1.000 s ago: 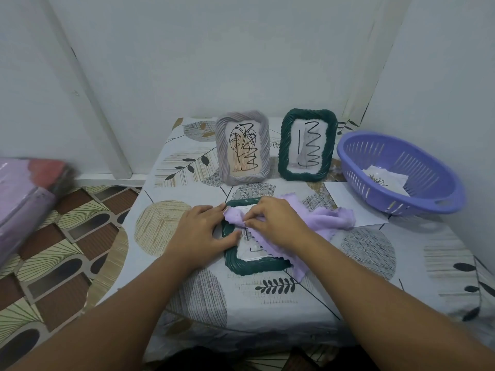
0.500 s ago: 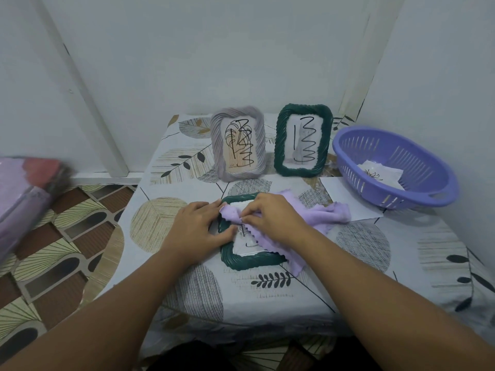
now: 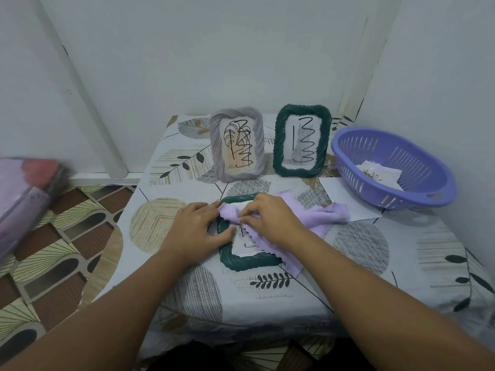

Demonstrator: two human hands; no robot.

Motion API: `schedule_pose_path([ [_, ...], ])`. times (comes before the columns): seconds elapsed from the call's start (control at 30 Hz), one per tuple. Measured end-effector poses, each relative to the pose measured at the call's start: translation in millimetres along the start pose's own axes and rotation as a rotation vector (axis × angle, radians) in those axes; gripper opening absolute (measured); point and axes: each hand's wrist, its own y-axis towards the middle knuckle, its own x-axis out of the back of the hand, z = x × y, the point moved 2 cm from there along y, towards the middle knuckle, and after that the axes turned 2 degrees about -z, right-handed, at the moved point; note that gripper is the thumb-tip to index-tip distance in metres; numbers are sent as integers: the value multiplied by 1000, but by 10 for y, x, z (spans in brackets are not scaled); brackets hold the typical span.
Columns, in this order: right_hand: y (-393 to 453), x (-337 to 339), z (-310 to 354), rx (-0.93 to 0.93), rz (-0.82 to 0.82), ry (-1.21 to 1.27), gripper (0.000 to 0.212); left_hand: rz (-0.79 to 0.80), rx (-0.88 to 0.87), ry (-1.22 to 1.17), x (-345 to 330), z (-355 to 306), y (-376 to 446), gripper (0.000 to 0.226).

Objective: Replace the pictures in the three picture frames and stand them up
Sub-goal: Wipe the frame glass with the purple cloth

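Picture frames (image 3: 302, 140) stand beside basket (image 3: 396, 167) holding pictures (image 3: 380, 174).

I see a purple basket (image 3: 417, 188) at 2 o'clock on the leaf-print surface (image 3: 267, 287), some white paper inside it. A lilac cloth (image 3: 318, 218) lies mid-surface. At 9 o'clock, a blurred purple bundle (image 3: 24, 194) sits over the patterned floor (image 3: 61, 250).

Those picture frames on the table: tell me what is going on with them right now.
A person is working on a dark green frame that lies flat on the table. The right hand pinches a purple cloth against its glass, and the left hand rests on its left edge. Behind it, a grey frame and another green frame already stand upright. A purple basket at right holds a paper.
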Motion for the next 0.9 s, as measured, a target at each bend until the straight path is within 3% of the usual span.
schedule_pose_path([
  [0.13, -68, 17, -28, 19, 29, 44, 12, 3, 13, 4, -4, 3, 3, 76],
  [0.9, -117, 15, -14, 19, 14, 25, 12, 15, 27, 5, 0, 5, -7, 76],
])
